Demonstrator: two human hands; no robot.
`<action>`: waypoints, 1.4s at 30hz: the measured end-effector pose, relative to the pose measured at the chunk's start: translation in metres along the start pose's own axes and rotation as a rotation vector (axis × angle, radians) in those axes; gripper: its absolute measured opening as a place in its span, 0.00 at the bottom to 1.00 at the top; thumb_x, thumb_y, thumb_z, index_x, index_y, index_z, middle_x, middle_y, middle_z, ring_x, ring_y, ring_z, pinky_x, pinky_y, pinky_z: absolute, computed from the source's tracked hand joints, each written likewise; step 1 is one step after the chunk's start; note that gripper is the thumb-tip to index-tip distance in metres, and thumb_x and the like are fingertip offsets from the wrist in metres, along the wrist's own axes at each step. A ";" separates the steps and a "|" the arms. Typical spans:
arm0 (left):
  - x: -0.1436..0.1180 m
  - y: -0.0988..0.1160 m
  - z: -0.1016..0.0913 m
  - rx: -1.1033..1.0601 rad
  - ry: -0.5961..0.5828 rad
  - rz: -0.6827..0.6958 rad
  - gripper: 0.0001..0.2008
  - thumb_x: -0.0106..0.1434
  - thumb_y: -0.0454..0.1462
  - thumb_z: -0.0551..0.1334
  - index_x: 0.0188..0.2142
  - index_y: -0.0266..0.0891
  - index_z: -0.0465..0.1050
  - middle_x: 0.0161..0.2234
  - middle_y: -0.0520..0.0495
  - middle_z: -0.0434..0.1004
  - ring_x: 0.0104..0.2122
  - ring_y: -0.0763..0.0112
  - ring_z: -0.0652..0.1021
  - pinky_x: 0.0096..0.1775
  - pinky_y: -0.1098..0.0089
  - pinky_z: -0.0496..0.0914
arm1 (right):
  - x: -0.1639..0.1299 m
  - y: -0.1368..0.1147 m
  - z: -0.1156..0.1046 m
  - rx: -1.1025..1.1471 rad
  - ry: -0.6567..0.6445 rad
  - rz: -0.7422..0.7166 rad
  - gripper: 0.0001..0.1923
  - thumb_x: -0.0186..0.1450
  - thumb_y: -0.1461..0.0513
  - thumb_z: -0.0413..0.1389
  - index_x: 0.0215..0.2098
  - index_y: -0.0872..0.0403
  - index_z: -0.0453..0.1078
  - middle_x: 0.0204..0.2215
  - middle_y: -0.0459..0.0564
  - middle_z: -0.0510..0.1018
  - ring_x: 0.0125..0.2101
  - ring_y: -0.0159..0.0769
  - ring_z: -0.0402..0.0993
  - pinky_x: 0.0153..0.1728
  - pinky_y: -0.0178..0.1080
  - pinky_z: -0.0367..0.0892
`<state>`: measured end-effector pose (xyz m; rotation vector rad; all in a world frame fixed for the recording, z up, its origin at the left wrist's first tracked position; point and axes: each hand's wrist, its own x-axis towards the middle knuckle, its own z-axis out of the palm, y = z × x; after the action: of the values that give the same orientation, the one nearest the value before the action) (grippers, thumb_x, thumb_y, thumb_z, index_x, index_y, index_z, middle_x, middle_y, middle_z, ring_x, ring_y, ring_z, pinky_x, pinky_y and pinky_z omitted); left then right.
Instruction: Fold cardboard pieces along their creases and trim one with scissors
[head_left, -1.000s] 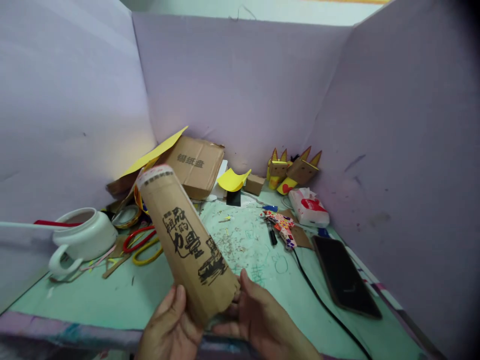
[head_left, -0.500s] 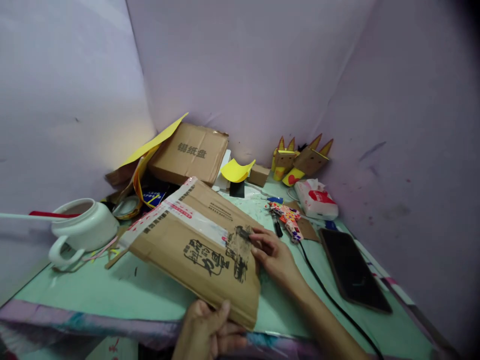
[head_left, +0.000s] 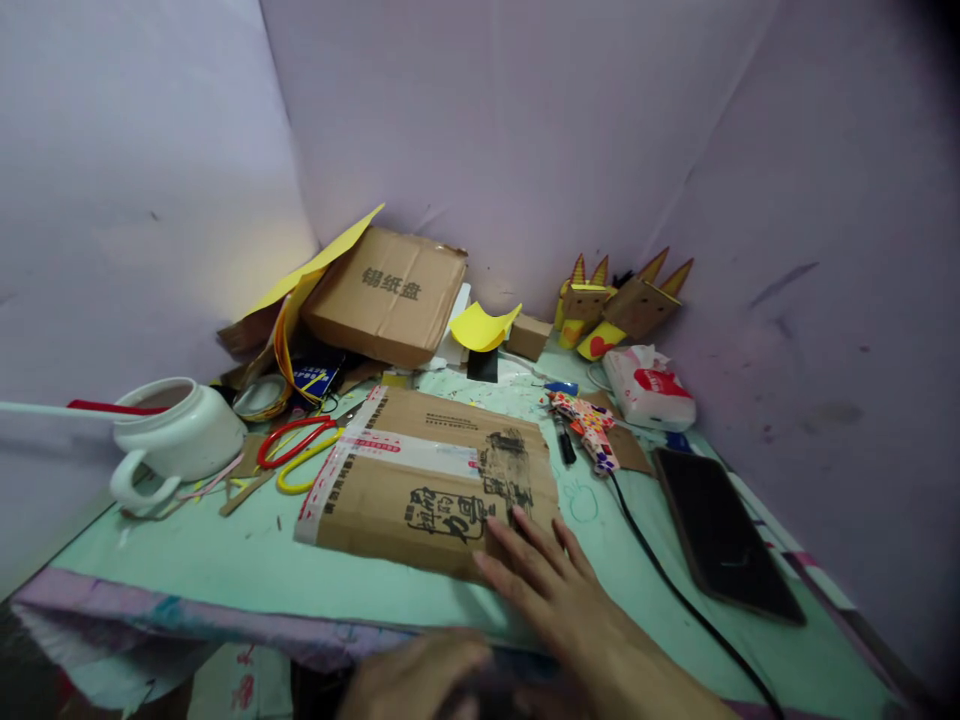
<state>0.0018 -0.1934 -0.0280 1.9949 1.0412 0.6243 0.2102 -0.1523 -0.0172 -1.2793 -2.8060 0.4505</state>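
A flat piece of brown cardboard (head_left: pixel 390 510) with black print and a strip of clear tape lies on the green table. My right hand (head_left: pixel 562 590) rests on its near right corner, fingers spread and extended. Low at the table's front edge, my left hand (head_left: pixel 420 675) is smeared by motion and partly cut off; it is apart from the cardboard and its fingers cannot be read. Scissors (head_left: pixel 334 424) with red and yellow handles lie at the cardboard's left edge, blades partly hidden.
A white pot (head_left: pixel 180 440) holding a red stick stands left. A cardboard box (head_left: pixel 386 295) leans at the back beside yellow paper (head_left: pixel 484 328). Rightward are a patterned glue gun (head_left: pixel 589 425) with a black cord, a tissue pack (head_left: pixel 649 390) and a phone (head_left: pixel 727 540).
The cardboard, tilted up at my hands before, now lies flat on the table. My left hand has let go and dropped back. The scissors have come into view.
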 end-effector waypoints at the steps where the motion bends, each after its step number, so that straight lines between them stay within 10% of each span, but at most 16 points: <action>1: -0.004 -0.004 -0.014 0.309 0.156 0.079 0.21 0.61 0.30 0.51 0.54 0.42 0.66 0.53 0.42 0.72 0.52 0.61 0.71 0.53 0.63 0.65 | -0.001 0.000 -0.007 0.018 -0.012 0.021 0.49 0.48 0.53 0.65 0.64 0.51 0.50 0.64 0.60 0.48 0.62 0.64 0.40 0.54 0.72 0.42; 4: 0.006 -0.006 -0.052 0.840 0.055 0.111 0.39 0.49 0.26 0.53 0.62 0.37 0.52 0.63 0.35 0.53 0.62 0.47 0.55 0.57 0.42 0.52 | 0.001 0.003 -0.027 0.046 -0.075 0.099 0.55 0.48 0.43 0.63 0.64 0.57 0.47 0.64 0.60 0.46 0.63 0.60 0.38 0.57 0.68 0.38; 9: 0.047 0.003 -0.070 1.013 -0.366 -0.085 0.46 0.41 0.32 0.60 0.62 0.30 0.50 0.60 0.23 0.55 0.58 0.38 0.61 0.52 0.43 0.60 | 0.013 0.003 -0.040 0.022 -0.120 0.118 0.35 0.65 0.47 0.47 0.63 0.57 0.51 0.63 0.52 0.52 0.63 0.53 0.45 0.60 0.60 0.44; 16: 0.064 0.002 -0.068 1.225 -0.517 0.259 0.49 0.40 0.34 0.65 0.60 0.17 0.49 0.48 0.12 0.67 0.45 0.32 0.72 0.35 0.53 0.71 | 0.038 -0.035 -0.031 -0.137 -0.047 0.240 0.38 0.60 0.48 0.55 0.60 0.65 0.57 0.60 0.67 0.57 0.59 0.61 0.53 0.59 0.59 0.48; 26: 0.051 -0.025 -0.078 1.246 -0.318 0.514 0.28 0.61 0.31 0.50 0.60 0.24 0.49 0.52 0.20 0.66 0.49 0.41 0.72 0.42 0.52 0.69 | 0.049 -0.005 0.005 -0.458 0.278 -0.014 0.22 0.59 0.71 0.51 0.52 0.67 0.67 0.50 0.67 0.72 0.49 0.52 0.71 0.46 0.47 0.70; 37: 0.029 -0.010 -0.053 1.082 -0.135 0.565 0.14 0.62 0.29 0.52 0.46 0.26 0.69 0.39 0.34 0.76 0.40 0.55 0.75 0.41 0.60 0.70 | 0.001 -0.017 0.017 -0.253 0.522 -0.132 0.22 0.54 0.70 0.49 0.46 0.64 0.71 0.43 0.60 0.78 0.45 0.47 0.74 0.45 0.43 0.71; 42: 0.047 -0.007 -0.063 0.864 -0.215 0.280 0.11 0.64 0.32 0.50 0.31 0.36 0.71 0.29 0.44 0.74 0.27 0.63 0.75 0.28 0.66 0.70 | 0.016 -0.008 -0.006 -0.073 0.184 0.068 0.20 0.51 0.72 0.51 0.41 0.55 0.73 0.33 0.51 0.80 0.32 0.40 0.78 0.30 0.35 0.70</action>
<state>-0.0206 -0.1259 0.0049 2.9119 0.9913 0.0625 0.1948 -0.1440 -0.0106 -1.3568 -2.6561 0.2213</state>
